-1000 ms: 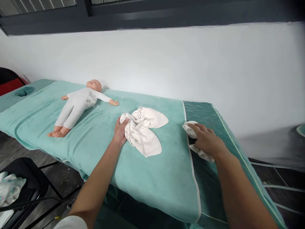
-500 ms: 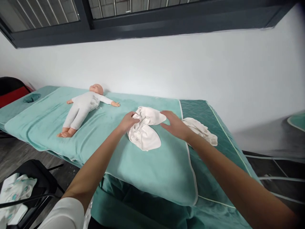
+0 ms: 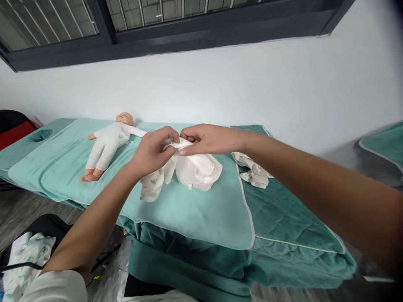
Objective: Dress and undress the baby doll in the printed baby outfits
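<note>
A white baby garment (image 3: 200, 172) hangs partly lifted from the light green towel, its lower folds touching or just above the cloth. My left hand (image 3: 157, 147) is closed on the garment's upper edge, and a small printed part dangles below it. Right beside it, my right hand (image 3: 201, 140) pinches the same edge between thumb and fingers. The garment's exact cut is hidden by its folds. Another crumpled white cloth piece (image 3: 255, 172) lies on the darker green cover, partly behind my right forearm.
A baby doll (image 3: 108, 140) in a white suit lies on its back at the left of the towel-covered bed (image 3: 201, 226). Below left, a black chair (image 3: 53, 222) holds folded printed cloths (image 3: 31, 256). A white wall and a barred window stand behind.
Both hands have come together and taken hold of the garment, raising its upper part off the towel. Before, they were apart, with the garment lying flat between them. The view has shifted slightly.
</note>
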Action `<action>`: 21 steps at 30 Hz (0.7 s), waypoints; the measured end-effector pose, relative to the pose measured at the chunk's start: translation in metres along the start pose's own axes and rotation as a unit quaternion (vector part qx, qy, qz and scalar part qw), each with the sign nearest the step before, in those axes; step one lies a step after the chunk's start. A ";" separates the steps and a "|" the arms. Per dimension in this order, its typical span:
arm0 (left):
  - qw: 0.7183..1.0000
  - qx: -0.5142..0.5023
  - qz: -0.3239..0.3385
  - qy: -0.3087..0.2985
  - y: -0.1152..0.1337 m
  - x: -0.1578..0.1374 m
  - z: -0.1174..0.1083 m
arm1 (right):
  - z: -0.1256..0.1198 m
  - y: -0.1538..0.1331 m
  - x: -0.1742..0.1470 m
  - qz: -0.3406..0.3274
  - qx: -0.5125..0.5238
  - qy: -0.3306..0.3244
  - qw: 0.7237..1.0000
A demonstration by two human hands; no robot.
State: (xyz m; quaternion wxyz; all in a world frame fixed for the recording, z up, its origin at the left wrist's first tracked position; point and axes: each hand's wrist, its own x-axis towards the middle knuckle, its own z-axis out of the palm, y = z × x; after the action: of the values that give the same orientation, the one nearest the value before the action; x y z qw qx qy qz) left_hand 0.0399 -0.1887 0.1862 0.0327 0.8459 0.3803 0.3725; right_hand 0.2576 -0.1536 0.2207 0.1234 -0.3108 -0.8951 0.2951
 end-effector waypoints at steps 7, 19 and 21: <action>0.969 0.227 -0.098 0.030 -0.008 -0.010 -0.002 | 0.008 0.009 -0.025 0.144 -0.205 0.131 0.959; 0.974 0.070 -0.190 0.106 -0.034 -0.027 -0.017 | 0.009 0.039 -0.084 0.205 -0.271 0.248 0.907; 0.972 0.066 -0.205 0.097 -0.033 -0.026 -0.021 | 0.004 0.040 -0.093 0.222 -0.232 0.277 0.906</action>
State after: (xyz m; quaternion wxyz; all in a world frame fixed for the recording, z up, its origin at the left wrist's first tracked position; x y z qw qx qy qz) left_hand -0.0057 -0.1875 0.1742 0.0159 0.7100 0.5710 0.4118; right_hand 0.3472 -0.1884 0.1895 0.2224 -0.5903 -0.7759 0.0008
